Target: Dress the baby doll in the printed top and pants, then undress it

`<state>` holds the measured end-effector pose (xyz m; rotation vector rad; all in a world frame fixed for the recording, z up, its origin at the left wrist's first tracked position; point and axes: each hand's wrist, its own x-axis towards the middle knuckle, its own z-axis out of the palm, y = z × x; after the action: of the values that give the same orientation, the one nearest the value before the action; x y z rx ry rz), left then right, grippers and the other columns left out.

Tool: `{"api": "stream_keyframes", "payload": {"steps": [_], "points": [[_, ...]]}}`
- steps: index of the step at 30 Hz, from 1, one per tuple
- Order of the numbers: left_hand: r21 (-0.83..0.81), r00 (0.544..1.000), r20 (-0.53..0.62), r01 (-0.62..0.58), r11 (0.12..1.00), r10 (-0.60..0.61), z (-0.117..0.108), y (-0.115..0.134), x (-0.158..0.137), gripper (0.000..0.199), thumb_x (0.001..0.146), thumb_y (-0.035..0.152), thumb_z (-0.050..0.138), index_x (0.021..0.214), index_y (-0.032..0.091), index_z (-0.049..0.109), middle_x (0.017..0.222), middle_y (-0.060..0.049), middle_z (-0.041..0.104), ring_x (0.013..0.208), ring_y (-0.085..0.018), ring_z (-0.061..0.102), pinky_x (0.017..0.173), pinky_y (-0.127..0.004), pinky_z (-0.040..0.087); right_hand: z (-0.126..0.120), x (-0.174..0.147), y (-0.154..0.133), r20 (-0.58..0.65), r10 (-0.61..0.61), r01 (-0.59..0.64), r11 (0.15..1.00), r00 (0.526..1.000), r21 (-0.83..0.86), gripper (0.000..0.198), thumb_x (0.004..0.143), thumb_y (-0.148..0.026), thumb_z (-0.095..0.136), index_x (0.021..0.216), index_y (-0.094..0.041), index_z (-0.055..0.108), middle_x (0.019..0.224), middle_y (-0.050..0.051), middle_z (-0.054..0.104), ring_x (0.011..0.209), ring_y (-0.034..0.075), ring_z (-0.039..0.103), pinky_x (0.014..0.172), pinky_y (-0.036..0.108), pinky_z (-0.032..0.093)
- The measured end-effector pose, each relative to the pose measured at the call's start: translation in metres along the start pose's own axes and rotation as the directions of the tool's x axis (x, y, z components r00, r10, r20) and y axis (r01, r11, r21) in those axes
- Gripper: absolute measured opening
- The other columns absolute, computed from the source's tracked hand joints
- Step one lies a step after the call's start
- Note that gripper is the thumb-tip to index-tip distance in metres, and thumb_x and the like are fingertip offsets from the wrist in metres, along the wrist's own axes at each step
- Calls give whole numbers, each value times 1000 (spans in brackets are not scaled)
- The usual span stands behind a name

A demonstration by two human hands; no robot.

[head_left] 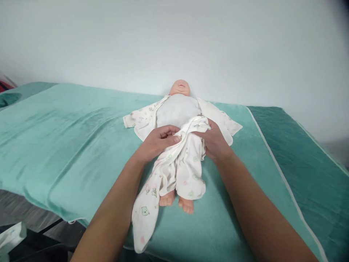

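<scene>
A baby doll (180,88) lies on its back, head toward the wall, with its bare feet (186,205) pointing at me. An open white printed jacket (144,118) is spread under its grey-white torso (177,109), sleeves out to both sides. White printed baby pants (191,171) bunch over its hips and legs. One long printed piece of the cloth hangs down past the feet on the left. My left hand (160,140) pinches the waist of the pants, thumb on top. My right hand (214,140) grips the bunched waist from the other side, its fingertips partly hidden by the cloth.
A light teal blanket (68,145) covers the table, and a darker teal cover (308,156) shows on the right. A pale wall (174,43) stands directly behind. At the lower left, a white item (12,238) sits by something dark below the table edge.
</scene>
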<state>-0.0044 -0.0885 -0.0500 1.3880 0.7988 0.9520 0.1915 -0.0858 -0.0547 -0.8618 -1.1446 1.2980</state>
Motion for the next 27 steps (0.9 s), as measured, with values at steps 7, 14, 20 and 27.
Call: {"api": "stream_keyframes", "payload": {"steps": [7, 14, 20, 27], "points": [[-110, 999, -44, -26, 994, 21, -7, -9, -2, 37, 68, 48, 79, 83, 18, 62, 78, 0, 62, 70, -15, 58, 65, -27, 45, 5, -8, -17, 338, 27, -37, 999, 941, 22, 19, 70, -22, 75, 85, -21, 63, 74, -5, 56, 64, 11, 49, 58, 22, 36], [-164, 978, -206, -62, 984, 27, -2, -12, 0, 27, 73, 38, 76, 79, 21, 56, 70, 2, 55, 63, -13, 53, 60, -27, 44, 3, -7, -22, 472, 161, -46, 968, 867, -247, 39, 65, -29, 83, 100, -22, 68, 94, 1, 65, 84, 19, 59, 69, 26, 46], [-114, 965, -261, -14, 993, -16, 1, -6, 0, 27, 77, 41, 72, 78, 21, 53, 66, 4, 50, 60, -11, 49, 59, -27, 43, 10, -8, -28, 519, 205, -62, 958, 830, -280, 37, 69, -35, 82, 99, -21, 65, 85, -2, 61, 74, 14, 56, 60, 22, 45], [-101, 954, -300, -49, 994, 16, 3, -5, 1, 33, 78, 47, 69, 73, 21, 50, 64, 4, 44, 55, -9, 39, 52, -25, 35, 38, -18, -32, 463, 222, 52, 860, 858, -508, 36, 69, -32, 82, 101, -22, 69, 90, 2, 70, 79, 20, 62, 63, 28, 48]]}}
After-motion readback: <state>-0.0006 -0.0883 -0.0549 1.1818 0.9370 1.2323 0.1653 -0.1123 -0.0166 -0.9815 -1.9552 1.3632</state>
